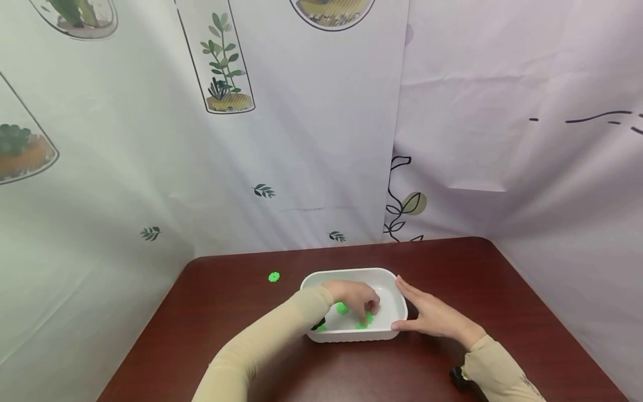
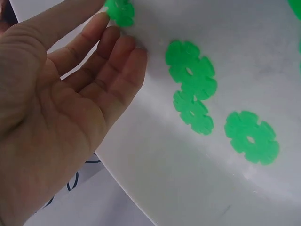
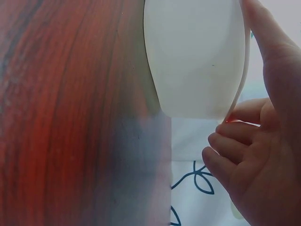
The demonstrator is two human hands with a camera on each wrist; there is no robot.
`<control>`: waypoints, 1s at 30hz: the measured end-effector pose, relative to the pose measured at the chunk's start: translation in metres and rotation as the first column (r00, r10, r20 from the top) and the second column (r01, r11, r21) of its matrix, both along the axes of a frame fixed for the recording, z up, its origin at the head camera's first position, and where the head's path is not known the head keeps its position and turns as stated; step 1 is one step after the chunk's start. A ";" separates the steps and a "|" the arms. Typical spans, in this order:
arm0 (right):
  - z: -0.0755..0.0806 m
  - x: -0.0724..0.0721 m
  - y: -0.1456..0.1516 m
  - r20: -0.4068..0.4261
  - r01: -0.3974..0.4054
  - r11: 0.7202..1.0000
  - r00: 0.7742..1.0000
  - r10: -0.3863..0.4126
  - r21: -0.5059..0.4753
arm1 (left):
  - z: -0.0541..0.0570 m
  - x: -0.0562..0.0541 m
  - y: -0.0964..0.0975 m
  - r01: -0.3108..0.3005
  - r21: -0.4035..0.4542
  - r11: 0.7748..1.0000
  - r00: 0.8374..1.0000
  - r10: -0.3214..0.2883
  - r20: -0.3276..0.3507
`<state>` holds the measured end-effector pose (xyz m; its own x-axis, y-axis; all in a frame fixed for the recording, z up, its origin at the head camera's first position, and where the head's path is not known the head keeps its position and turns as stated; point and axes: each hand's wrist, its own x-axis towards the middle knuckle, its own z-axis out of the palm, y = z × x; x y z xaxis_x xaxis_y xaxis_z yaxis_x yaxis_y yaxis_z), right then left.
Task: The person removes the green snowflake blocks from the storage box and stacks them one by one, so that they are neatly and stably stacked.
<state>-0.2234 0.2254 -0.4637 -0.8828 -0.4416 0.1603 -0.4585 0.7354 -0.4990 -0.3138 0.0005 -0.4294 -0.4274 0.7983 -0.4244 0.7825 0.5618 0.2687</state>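
Observation:
A white plastic tub [image 1: 351, 336] stands on the table with several green flower-shaped plastic discs lying inside. My left hand [image 1: 351, 295] reaches into it from the left. In the left wrist view its thumb and forefinger pinch a green notched disc [image 2: 123, 13]; their tips are partly cut off by the frame edge. Two overlapping discs [image 2: 200, 77] and a separate disc [image 2: 263, 146] lie on the tub's floor near that hand. My right hand [image 1: 434, 315] grips the tub's right end, thumb at the near corner and fingers at the far corner.
One green disc [image 1: 273, 277] lies outside the tub, on the dark red wooden table [image 1: 221, 301] to its left. A white cloth backdrop [image 1: 321, 156] printed with plants hangs behind and beside the table.

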 end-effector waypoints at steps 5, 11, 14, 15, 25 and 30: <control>0.000 0.000 0.000 -0.018 0.003 1.000 1.000 -0.003 -0.003 | 0.004 0.002 -0.003 -0.036 -0.008 0.999 0.999 0.037 0.034; -0.003 0.000 0.000 0.003 0.003 1.000 1.000 -0.003 -0.008 | 0.003 0.003 -0.006 -0.017 -0.043 0.999 0.999 0.019 0.041; -0.002 0.000 0.001 0.005 -0.001 1.000 1.000 0.001 -0.008 | 0.004 0.002 -0.008 -0.018 -0.055 0.998 0.999 0.020 0.045; -0.002 -0.001 0.001 0.001 -0.001 1.000 1.000 0.001 -0.008 | 0.005 0.002 -0.008 -0.020 -0.055 0.998 0.999 0.022 0.042; -0.003 -0.003 0.000 -0.003 -0.007 1.000 1.000 0.007 -0.005 | 0.004 0.001 -0.012 -0.064 -0.041 0.997 0.997 0.066 0.042; -0.004 -0.005 -0.001 -0.002 -0.008 1.000 1.000 0.008 -0.005 | 0.001 -0.004 -0.013 -0.052 -0.024 0.998 0.998 0.052 0.018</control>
<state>-0.2282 0.2241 -0.4680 -0.8790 -0.4478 0.1641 -0.4651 0.7290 -0.5022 -0.3182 -0.0123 -0.4286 -0.4599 0.7649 -0.4511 0.7470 0.6079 0.2692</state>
